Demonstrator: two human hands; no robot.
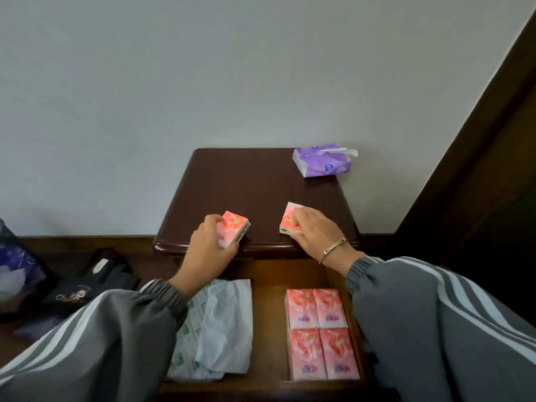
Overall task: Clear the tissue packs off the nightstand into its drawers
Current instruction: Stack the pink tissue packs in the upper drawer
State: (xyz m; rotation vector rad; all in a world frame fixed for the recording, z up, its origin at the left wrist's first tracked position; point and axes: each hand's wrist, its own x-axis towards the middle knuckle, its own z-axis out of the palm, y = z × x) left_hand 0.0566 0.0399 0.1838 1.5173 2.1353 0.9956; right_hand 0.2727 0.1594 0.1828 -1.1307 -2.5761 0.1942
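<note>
The left hand (209, 242), centre frame, grips the left pink pack (235, 230), tilted just above the front edge of the nightstand (246, 184). The right hand (314, 231) curls its fingers over the right pink pack (289, 217), which lies flat on the nightstand top just right of centre. A purple tissue pack (322, 161) sits at the far right corner. Below, the open drawer (268, 314) holds four pink packs (319, 333) on its right side and a crumpled white-and-green wrapper (222, 323) on its left.
</note>
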